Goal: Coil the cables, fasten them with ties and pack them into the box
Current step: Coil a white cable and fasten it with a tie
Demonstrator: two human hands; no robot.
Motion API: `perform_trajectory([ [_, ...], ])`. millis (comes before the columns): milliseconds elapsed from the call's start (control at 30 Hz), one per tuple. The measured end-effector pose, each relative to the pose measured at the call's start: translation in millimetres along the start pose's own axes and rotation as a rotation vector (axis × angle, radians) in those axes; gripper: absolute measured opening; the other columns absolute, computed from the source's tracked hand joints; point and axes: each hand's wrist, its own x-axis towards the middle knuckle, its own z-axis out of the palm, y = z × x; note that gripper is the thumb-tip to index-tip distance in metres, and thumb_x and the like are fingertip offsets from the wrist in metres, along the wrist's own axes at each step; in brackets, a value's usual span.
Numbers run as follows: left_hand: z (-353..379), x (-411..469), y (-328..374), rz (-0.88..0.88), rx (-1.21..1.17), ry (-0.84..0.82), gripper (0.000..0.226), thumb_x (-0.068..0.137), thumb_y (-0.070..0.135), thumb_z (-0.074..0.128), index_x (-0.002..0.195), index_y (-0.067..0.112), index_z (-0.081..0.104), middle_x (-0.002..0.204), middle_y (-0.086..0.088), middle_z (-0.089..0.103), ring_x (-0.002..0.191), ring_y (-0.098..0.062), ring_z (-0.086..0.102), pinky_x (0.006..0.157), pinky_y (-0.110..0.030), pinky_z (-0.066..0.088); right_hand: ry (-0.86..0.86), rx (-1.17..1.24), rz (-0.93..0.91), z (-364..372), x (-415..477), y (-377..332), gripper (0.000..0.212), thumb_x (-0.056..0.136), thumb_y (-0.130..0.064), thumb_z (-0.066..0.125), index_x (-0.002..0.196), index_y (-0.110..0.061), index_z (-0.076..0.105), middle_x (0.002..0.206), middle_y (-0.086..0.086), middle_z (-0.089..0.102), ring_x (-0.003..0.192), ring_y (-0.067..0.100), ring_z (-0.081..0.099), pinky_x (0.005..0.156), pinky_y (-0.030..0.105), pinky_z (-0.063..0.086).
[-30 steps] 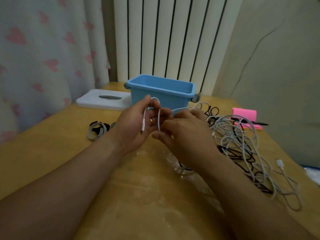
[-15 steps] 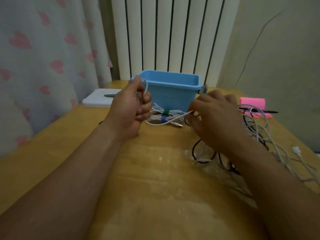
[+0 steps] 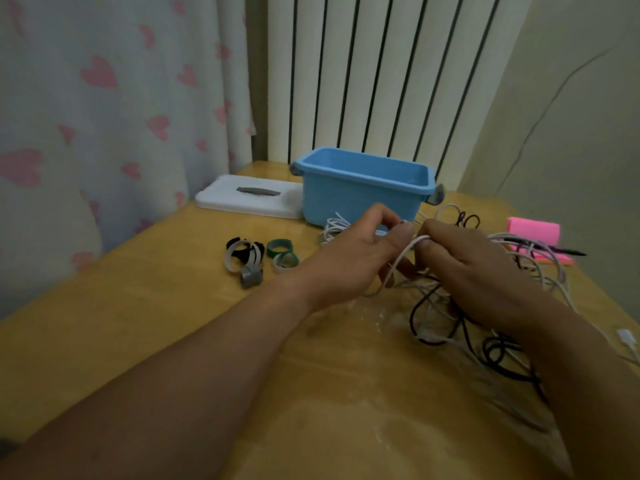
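Pinching white cable [image 3: 398, 263]: left hand [image 3: 349, 258], right hand [image 3: 467, 268] fingers [image 3: 429, 244]

Left hand [image 3: 348, 259] and right hand [image 3: 472, 273] close together, both pinching one white cable [image 3: 401, 260]. Blue box [image 3: 360, 199] just beyond the fingers, loose ties [image 3: 258, 259] left of the left hand, cable tangle [image 3: 495, 346] under the right wrist.

Both forearms enter from bottom edge, converging centre-right. Left hand [image 3: 349, 258] and right hand [image 3: 474, 271] knuckles-up, nearly touching; fingers [image 3: 434, 237] curled, pinching white cable [image 3: 401, 259].
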Motion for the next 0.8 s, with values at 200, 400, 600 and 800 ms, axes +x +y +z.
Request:
perform_trajectory([
  [200,-2,2,-2,-0.027,0.068,-0.134,0.037,0.108,0.053,0.052,0.121,0.020,0.062,0.094,0.002,0.080,0.066,-0.002,0.059,0.072,-0.034,0.050,-0.016,-0.187,0.051,3,-1,8,0.027,0.108,-0.043,0.036,0.093,-0.033,0.056,0.077,-0.010,0.063,0.070,0.008,0.058,0.066,0.035,0.049],
  [400,-5,4,-8,0.041,0.091,-0.116,0.027,0.111,0.035,0.054,0.105,0.012,0.065,0.084,-0.003,0.067,0.077,-0.011,0.061,0.074,-0.029,0.054,0.100,-0.207,0.063,5,1,5,0.016,0.106,-0.036,0.050,0.107,-0.031,0.065,0.086,-0.011,0.065,0.077,0.012,0.059,0.063,0.032,0.042],
  [600,-30,8,-4,0.066,-0.458,0.116,0.024,0.114,0.031,0.045,0.101,0.012,0.053,0.067,-0.001,0.037,0.054,-0.015,0.035,0.046,-0.026,0.032,0.077,-0.184,0.160,3,-1,6,0.012,0.106,-0.036,0.056,0.099,-0.032,0.063,0.083,-0.011,0.065,0.073,0.003,0.055,0.058,0.026,0.037],
  [800,-1,12,-9,-0.010,-0.454,0.162,0.034,0.109,0.050,0.051,0.097,0.019,0.051,0.067,0.005,0.039,0.057,-0.012,0.038,0.055,-0.030,0.038,0.178,-0.113,0.024,16,-1,-9,0.031,0.111,-0.042,0.042,0.092,-0.024,0.059,0.078,-0.009,0.058,0.071,0.013,0.055,0.059,0.033,0.036],
])
